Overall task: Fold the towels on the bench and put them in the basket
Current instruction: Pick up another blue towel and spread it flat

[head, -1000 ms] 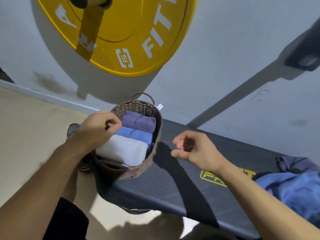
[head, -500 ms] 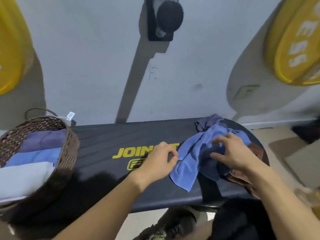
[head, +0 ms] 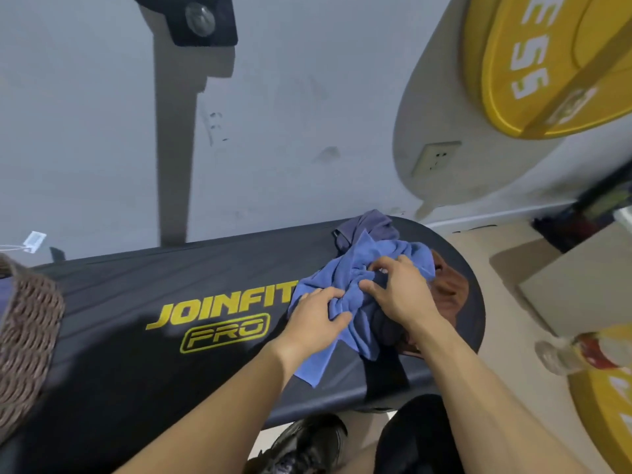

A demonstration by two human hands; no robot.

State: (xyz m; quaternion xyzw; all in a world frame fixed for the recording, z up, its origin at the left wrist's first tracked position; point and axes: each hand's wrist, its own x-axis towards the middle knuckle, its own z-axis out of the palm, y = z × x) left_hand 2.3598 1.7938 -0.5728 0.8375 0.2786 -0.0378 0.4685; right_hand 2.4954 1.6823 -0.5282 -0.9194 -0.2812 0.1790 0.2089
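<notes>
A second ago both hands hung over the brown woven basket (head: 27,323), already packed with folded towels; half a second ago they had reached the crumpled light-blue cloth towel (head: 359,289) at the right end of the black padded worktop (head: 171,336). Now the left hand (head: 316,321) pinches a bunched fold of that towel and the right hand (head: 400,295) has its fingers (head: 383,265) curled into the cloth, so the next towel is probably about to be lifted and spread. The towel lies heaped, its long axis running from the far right to a loose corner hanging over the near edge. It overlaps a grey-purple towel (head: 366,224) beyond it and a rust-brown one (head: 451,289) to the right
</notes>
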